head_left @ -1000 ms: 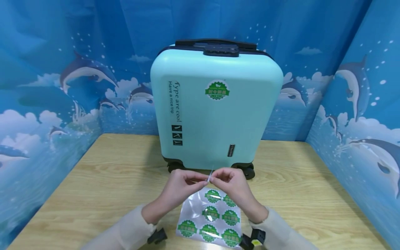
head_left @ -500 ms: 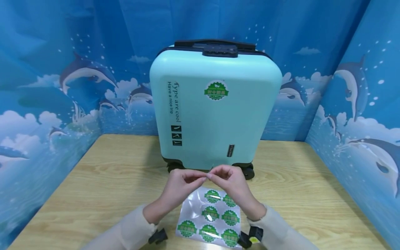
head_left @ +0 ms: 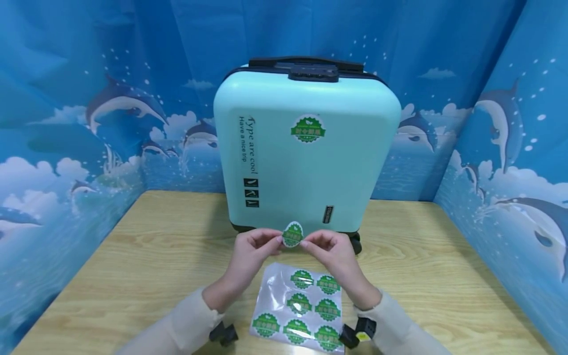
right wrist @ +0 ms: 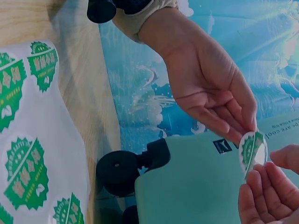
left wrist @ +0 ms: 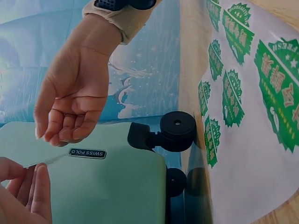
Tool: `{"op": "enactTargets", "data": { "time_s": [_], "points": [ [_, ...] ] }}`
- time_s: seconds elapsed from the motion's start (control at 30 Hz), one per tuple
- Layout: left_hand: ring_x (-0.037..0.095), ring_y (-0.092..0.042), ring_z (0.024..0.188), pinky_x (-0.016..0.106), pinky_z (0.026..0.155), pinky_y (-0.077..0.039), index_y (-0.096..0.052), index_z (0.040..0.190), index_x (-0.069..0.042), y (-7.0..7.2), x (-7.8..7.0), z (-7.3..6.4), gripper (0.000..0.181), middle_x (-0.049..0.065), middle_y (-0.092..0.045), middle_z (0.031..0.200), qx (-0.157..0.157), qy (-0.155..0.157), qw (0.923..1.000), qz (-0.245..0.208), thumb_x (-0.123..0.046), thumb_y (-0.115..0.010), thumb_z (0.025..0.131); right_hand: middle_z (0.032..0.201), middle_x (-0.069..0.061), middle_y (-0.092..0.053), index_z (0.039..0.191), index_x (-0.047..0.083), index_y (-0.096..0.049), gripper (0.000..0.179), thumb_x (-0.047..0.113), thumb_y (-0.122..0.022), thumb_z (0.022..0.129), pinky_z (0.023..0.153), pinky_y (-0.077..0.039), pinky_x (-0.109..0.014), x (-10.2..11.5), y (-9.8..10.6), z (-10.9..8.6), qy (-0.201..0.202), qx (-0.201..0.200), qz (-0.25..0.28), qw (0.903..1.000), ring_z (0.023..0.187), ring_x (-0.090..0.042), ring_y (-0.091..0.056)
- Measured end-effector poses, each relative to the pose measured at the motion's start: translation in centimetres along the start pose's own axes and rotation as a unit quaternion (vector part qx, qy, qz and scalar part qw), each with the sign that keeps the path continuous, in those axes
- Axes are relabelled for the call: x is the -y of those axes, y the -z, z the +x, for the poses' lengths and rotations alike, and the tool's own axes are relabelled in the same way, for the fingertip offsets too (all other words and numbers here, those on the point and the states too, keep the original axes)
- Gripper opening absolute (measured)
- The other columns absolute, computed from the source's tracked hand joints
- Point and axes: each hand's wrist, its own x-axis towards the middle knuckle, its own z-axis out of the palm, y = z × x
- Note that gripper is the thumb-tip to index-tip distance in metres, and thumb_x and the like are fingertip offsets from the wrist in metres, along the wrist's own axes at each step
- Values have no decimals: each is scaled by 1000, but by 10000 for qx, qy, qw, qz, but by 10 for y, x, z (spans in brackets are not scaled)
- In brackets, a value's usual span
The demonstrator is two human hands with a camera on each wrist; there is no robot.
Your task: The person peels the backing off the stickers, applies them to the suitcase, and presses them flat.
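Wood tbl (head_left: 146,276), room L & R, hands (head_left: 250,254) (head_left: 332,252) at sticker (head_left: 293,235) edges, L pinching, R's grip unclear

Table (head_left: 177,261) = lt. brown wood-grain top, grain running approx. side to side. 2 things on it. Mint-green suitcase (head_left: 306,170) stands upright twd the rear, abt mid-width, on blk wheels (left wrist: 177,131). Sticker sheet (head_left: 276,288) lies in front of it, nr the front edge, apart from the wheels: glossy whitish backing w/ 7 round green stickers (head_left: 299,304), 1 blank patch upper L, bottom R corner partly hidden.
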Motion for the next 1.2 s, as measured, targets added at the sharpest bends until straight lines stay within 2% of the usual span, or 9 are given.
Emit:
{"op": "enactTargets", "data": {
  "time_s": [0.2, 0.3, 0.47, 0.63, 0.93, 1.03, 1.2],
  "points": [
    [24, -67, 81, 31, 73, -58, -65, 101, 5, 0, -5, 2, 15, 15, -69, 93, -237, -57, 9988, -420, 2, -63, 86, 81, -11, -64, 90, 1, -67, 20, 19, -72, 84, 60, -49, -24, -1, 4, 4, -174, -228, 107, 9995, 68, -20, -56],
    [18, -67, 80, 32, 73, -58, -64, 102, 6, 0, -9, 3, 16, 14, -69, 92, -308, -134, 9981, -512, 2, -62, 86, 83, -8, -64, 93, 0, -66, 21, 19, -72, 84, 62, -50, -24, 0, 5, 6, -251, -302, 257, 9989, 71, -20, -57],
    [16, -67, 80, 32, 73, -58, -63, 102, 7, -1, -15, 6, 16, 10, -69, 90, -381, -288, 9967, -661, 1, -61, 87, 87, -5, -66, 98, -2, -65, 24, 17, -71, 85, 67, -52, -24, 2, 5, 10, -335, -313, 490, 9977, 78, -18, -61],
    [17, -67, 82, 32, 73, -58, -64, 101, 5, -3, -19, 9, 16, 9, -70, 91, -471, -262, 9960, -716, -2, -63, 87, 85, -2, -69, 101, -5, -65, 24, 12, -70, 85, 75, -56, -29, 6, 6, 14, -254, -296, 824, 9958, 80, -17, -66],
    [18, -68, 85, 32, 74, -58, -65, 100, -1, -5, -22, 16, 12, 7, -70, 92, -661, -209, 9936, -897, -4, -62, 89, 83, 3, -71, 104, -10, -63, 26, 9, -67, 87, 79, -56, -34, 12, 6, 17, -115, -270, 1192, 9924, 79, -14, -67],
    [17, -68, 84, 31, 73, -58, -65, 100, -1, -5, -23, 18, 12, 7, -71, 92, -717, -261, 9921, -998, -2, -62, 89, 84, 3, -71, 104, -10, -63, 25, 9, -66, 87, 81, -56, -39, 14, 6, 18, -64, -333, 1234, 9918, 80, -16, -67],
    [16, -69, 81, 29, 71, -58, -65, 98, -2, -7, -24, 19, 11, 5, -71, 90, -730, -355, 9898, -1171, 0, -61, 88, 82, 3, -70, 100, -5, -66, 21, 10, -70, 85, 78, -56, -37, 19, 4, 22, -56, -548, 1251, 9906, 79, -19, -67]
  ]
}}
